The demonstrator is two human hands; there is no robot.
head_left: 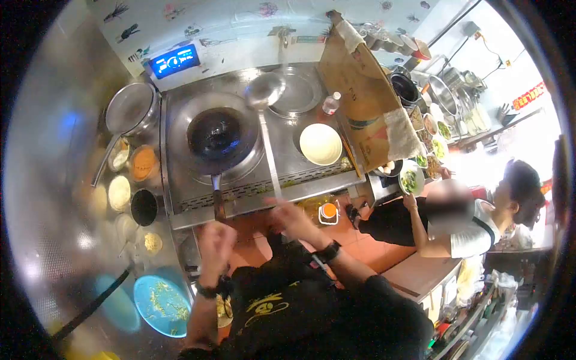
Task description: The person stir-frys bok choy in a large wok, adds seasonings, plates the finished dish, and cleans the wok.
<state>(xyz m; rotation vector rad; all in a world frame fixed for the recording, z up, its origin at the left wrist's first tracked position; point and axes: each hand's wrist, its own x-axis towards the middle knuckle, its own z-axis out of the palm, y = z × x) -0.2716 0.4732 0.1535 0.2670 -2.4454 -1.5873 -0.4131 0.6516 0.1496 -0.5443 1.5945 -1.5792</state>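
A dark wok (pixel 211 137) sits on the stove, with dark liquid or oil shining in its bottom. Its handle (pixel 219 201) points toward me, and my left hand (pixel 217 241) is closed at the handle's end. My right hand (pixel 295 219) is closed around the end of a long-handled ladle (pixel 269 153). The ladle's metal bowl reaches past the wok's right rim, toward the back of the stove. To the ladle's right stands a cream bowl (pixel 321 144), and a small clear bottle (pixel 331 103) is behind it.
Seasoning tubs, including one of orange powder (pixel 144 163), and a strainer pot (pixel 130 109) line the left counter. Nearer me is a blue basin (pixel 161 305) with shredded scraps. A cardboard screen (pixel 360 96) bounds the stove's right side. Beyond it, another person (pixel 468 222) holds a bowl of greens (pixel 411 178).
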